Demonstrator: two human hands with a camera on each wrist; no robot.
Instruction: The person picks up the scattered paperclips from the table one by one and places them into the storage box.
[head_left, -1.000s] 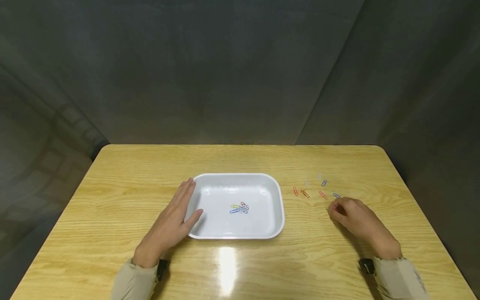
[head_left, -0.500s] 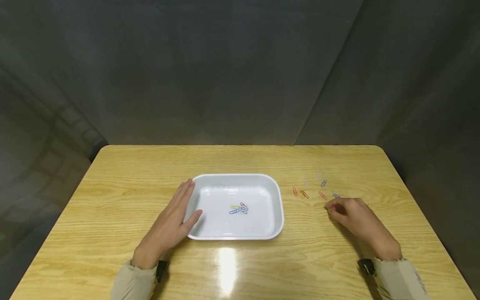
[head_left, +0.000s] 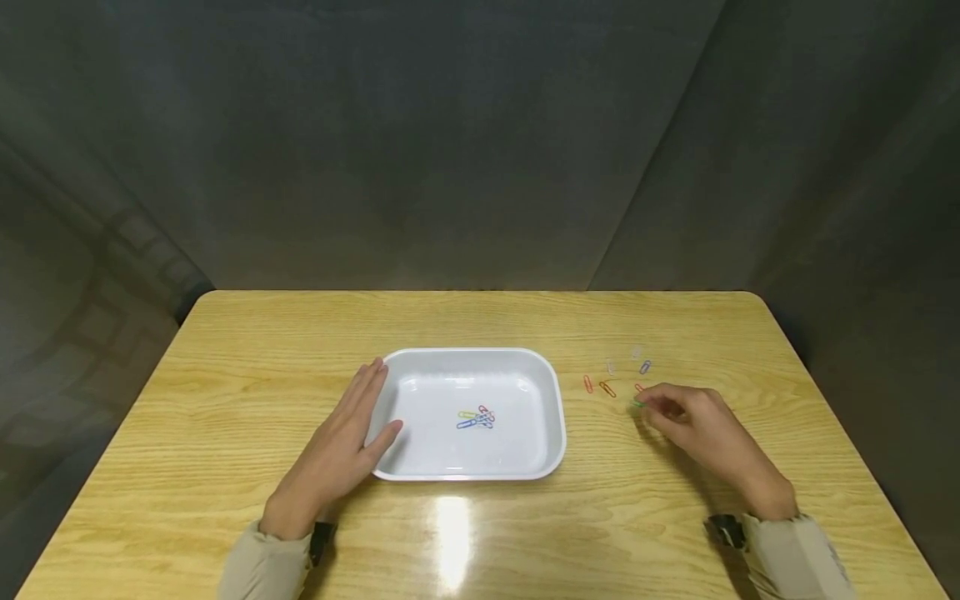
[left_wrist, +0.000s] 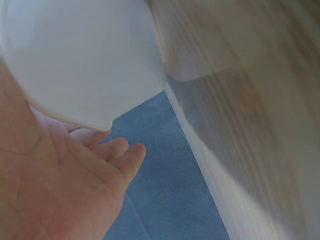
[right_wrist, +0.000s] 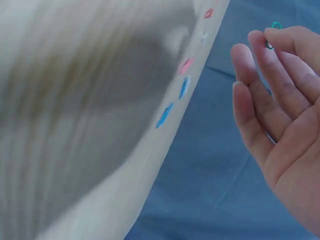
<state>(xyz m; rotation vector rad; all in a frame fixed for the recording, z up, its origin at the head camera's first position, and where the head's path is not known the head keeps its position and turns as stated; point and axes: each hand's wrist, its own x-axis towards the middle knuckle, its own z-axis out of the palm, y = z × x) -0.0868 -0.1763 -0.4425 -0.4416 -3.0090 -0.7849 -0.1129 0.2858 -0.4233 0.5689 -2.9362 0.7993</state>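
My right hand pinches a green paper clip between thumb and fingertips, over the table right of the tray. In the right wrist view, a loop of the green paper clip sticks out past the thumb and index finger, the other fingers loosely bent. My left hand rests along the left rim of a white tray, fingers extended, thumb over the inside. Inside the tray lies a small pile of paper clips, among them a yellow clip and a blue clip.
Loose clips lie on the wooden table right of the tray: a red clip, an orange-brown clip, a blue-violet clip and pale clips. Another red clip is partly hidden by my right hand. A dark curtain hangs behind.
My right hand has picked the green paper clip up from the table and moved slightly left and away from me. My left hand keeps its place on the tray.
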